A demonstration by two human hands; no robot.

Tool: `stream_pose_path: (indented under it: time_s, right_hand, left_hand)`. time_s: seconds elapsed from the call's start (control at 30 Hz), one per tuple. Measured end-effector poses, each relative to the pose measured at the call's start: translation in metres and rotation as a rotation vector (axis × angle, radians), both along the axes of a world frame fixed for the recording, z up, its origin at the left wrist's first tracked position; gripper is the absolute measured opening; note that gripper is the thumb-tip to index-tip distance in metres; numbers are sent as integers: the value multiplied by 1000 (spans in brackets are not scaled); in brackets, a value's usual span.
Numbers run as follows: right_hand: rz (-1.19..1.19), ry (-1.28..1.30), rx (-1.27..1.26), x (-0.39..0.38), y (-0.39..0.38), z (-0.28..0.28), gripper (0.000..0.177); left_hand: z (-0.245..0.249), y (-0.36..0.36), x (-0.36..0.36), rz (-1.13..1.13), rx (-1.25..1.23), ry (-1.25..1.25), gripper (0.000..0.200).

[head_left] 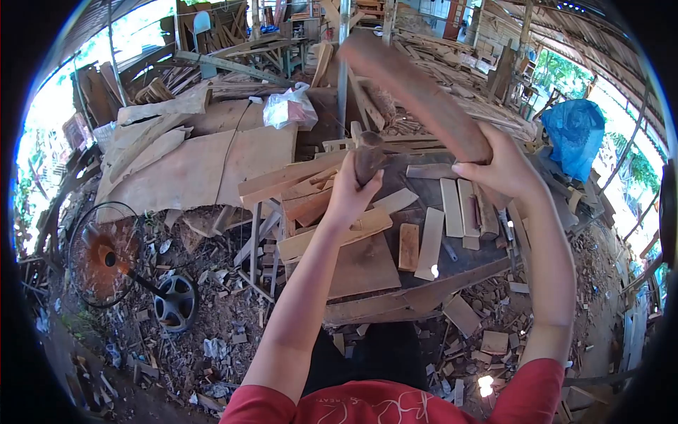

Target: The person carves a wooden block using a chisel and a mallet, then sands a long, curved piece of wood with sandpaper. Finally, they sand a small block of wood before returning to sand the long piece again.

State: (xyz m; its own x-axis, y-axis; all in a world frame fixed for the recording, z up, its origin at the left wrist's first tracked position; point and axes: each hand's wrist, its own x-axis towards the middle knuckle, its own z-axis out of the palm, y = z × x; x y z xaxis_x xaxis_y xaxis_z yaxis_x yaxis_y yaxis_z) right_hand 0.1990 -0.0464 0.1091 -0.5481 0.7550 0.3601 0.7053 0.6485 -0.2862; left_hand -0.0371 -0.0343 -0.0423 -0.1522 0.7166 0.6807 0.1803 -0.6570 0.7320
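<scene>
Workshop: an open-sided shed with a corrugated roof; timber lies piled beyond the hands, and the ground (219, 300) below is littered with wood scraps.
Counter (462, 265): under and in front of the hands, strewn with cut pieces.
Left hand (347, 191): closed around a dark wooden piece (369, 161), held above the counter's far left part.
Right hand (503, 168): gripping the near end of a long, curved wooden piece (420, 95), raised and slanting away toward the upper left.
Between the hands: a gap; the two held pieces are apart.
Planks (300, 180): stacked beside and below the left hand, some overlapping.
Small block (408, 247): nearer the body than both hands, beside a pale strip (430, 244).
Pale boards (458, 207): side by side, just below the right hand.
White plastic bag (290, 107): beyond and left of the left hand.
Blue plastic sheet (575, 138): right of the right hand.
Fan (107, 256): well left of the left hand, its round cage toward the viewer.
</scene>
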Motion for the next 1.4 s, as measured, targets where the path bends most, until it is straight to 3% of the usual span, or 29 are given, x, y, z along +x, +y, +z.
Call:
stream_pose_path:
  time_s: [0.07,0.13,0.2,0.27,0.33,0.63,0.83,0.9,0.97,1.07,1.13,1.17,1.23,1.27,1.33,1.4]
  right_hand:
    - [-69,248,129,11,7,-14,59]
    - [-80,256,169,20,12,-30,61]
    - [-225,249,23,29,18,-58,61]
    - [-385,208,-143,32,19,-90,59]
    - [-521,-3,-199,34,27,-126,57]
    - [-560,-266,-245,16,37,-202,59]
    - [-482,-209,-175,11,51,-204,53]
    - [-311,241,-232,-2,51,-184,56]
    - [-169,453,-213,-25,42,-151,59]
    - [-38,569,-173,-64,24,-107,61]
    - [251,795,-361,-88,23,-94,61]
    - [255,795,-361,-100,24,-91,61]
    - [430,827,-453,-122,25,-86,39]
    - [435,827,-454,-129,26,-84,39]
    - [403,633,-160,-140,25,-81,25]
    - [399,703,-280,-149,28,-87,17]
  left_hand:
    - [0,1,-2,-15,28,-59,28]
    - [-6,3,-12,-5,-19,-64,24]
    - [-12,5,-19,-42,-3,-92,23]
    - [-10,-1,-20,-60,12,-226,22]
    - [-10,-2,-22,-64,25,-223,23]
    - [-4,-6,-14,-5,4,-128,26]
    - [-8,-4,-15,-20,-33,-182,26]
    - [-10,-1,-17,-13,-46,-177,26]
    - [-10,-1,-16,-9,-61,-175,27]
    - [-10,0,-13,27,-2,-104,27]
    - [-14,4,-11,1,21,-81,30]
    - [-15,4,-10,4,23,-81,30]
    - [-14,0,-8,22,85,-8,31]
    - [-14,-4,-9,26,85,-7,31]
    - [-11,-16,-12,-131,-162,40,36]
    - [-25,-15,-22,-188,-240,4,37]
